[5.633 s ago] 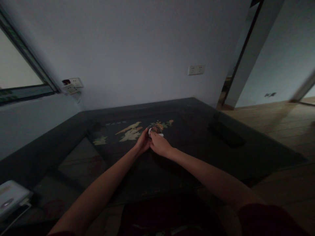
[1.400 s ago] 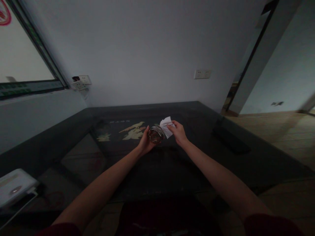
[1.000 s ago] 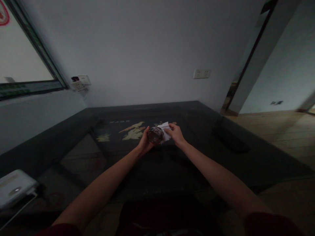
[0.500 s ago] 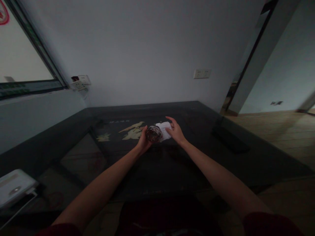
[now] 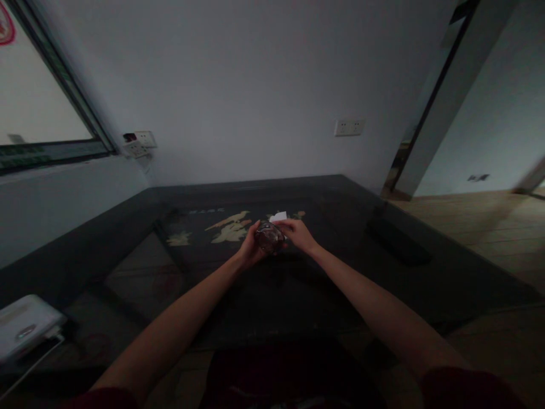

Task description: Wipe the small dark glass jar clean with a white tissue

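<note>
My left hand (image 5: 249,250) is wrapped round a small clear glass (image 5: 268,237), tilted with its mouth toward me, held just above a dark table (image 5: 298,295). My right hand (image 5: 298,234) is closed on a white tissue (image 5: 279,217) and presses it against the right side of the glass. Only a corner of the tissue shows above my fingers. Both forearms stretch out over the table.
The table top bears a pale painted pattern (image 5: 230,227) under glass. A dark flat object (image 5: 398,241) lies at the table's right. A white device (image 5: 23,326) with a cable sits at the near left. Wall sockets (image 5: 138,142) and a doorway (image 5: 419,142) stand behind.
My right hand, open beside the glass with the tissue spread half a second ago, has closed on the tissue and pressed it to the glass. The left hand keeps holding the glass.
</note>
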`<state>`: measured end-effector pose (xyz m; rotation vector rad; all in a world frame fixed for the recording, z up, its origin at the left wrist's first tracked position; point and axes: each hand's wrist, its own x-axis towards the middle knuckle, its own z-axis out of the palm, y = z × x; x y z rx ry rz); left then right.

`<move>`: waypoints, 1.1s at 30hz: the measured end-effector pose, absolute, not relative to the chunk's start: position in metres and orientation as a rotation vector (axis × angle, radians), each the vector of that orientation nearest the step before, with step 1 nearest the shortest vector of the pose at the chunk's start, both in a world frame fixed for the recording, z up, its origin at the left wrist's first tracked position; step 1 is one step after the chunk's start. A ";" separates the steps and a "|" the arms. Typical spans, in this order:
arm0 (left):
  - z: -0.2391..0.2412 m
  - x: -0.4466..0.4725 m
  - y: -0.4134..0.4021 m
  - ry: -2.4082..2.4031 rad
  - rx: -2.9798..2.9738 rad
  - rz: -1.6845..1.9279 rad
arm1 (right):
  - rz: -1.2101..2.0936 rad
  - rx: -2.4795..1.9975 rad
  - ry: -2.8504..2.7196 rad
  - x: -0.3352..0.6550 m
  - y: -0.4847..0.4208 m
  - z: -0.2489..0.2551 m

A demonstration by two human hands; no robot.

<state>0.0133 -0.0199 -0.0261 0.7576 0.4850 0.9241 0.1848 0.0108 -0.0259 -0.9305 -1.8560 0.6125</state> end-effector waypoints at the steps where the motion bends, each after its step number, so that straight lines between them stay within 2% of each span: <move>1: -0.027 0.013 -0.019 0.480 0.755 0.931 | 0.612 -0.935 -1.852 0.186 0.011 -0.025; 24: -0.030 0.014 -0.012 0.675 0.669 1.198 | 0.516 -1.083 -1.733 0.207 0.030 -0.035; 29: -0.032 0.016 -0.009 0.736 0.672 1.288 | 0.374 -1.029 -1.797 0.206 0.024 -0.033; 33: -0.031 0.018 -0.011 0.730 0.702 1.351 | 0.159 -0.769 -2.145 0.198 0.012 -0.031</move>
